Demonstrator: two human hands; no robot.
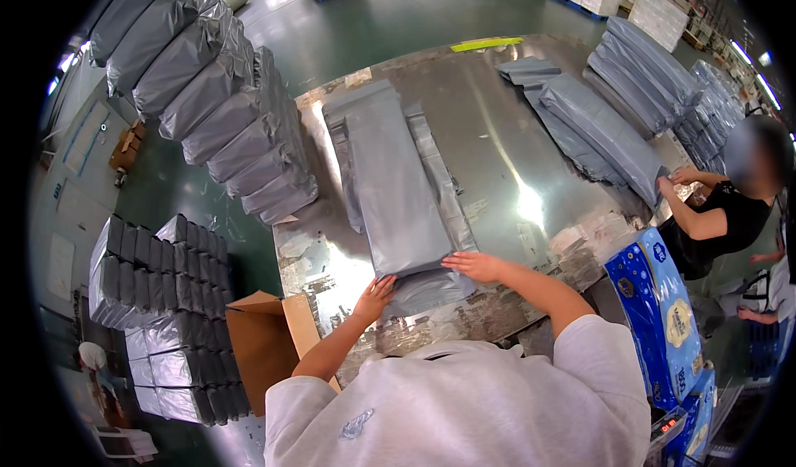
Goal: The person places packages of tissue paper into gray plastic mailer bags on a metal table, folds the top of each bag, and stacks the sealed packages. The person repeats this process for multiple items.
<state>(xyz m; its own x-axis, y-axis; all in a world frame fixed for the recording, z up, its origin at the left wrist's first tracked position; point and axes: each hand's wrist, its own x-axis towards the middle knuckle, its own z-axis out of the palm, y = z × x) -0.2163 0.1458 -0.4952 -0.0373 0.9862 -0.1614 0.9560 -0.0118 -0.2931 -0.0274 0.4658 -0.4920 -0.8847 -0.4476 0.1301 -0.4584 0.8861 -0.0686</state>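
Observation:
A long, filled grey plastic bag (400,193) lies lengthwise in front of me on the metal-topped table, over other flat grey bags (435,164). Its near end has a loose flap (427,291) spreading toward me. At the left near corner, my left hand (375,296) rests its outstretched fingers on the bag. My right hand (474,266) lies with straight fingers on the opposite near corner. Both hands touch the plastic; neither is wrapped round it. Whatever fills the bag is hidden.
Tall stacks of filled grey bags (224,110) stand left of the table (506,218). An open cardboard box (261,334) sits near my left arm, blue printed packs (659,318) near my right. A co-worker (721,210) handles another grey bag (601,123) on the right.

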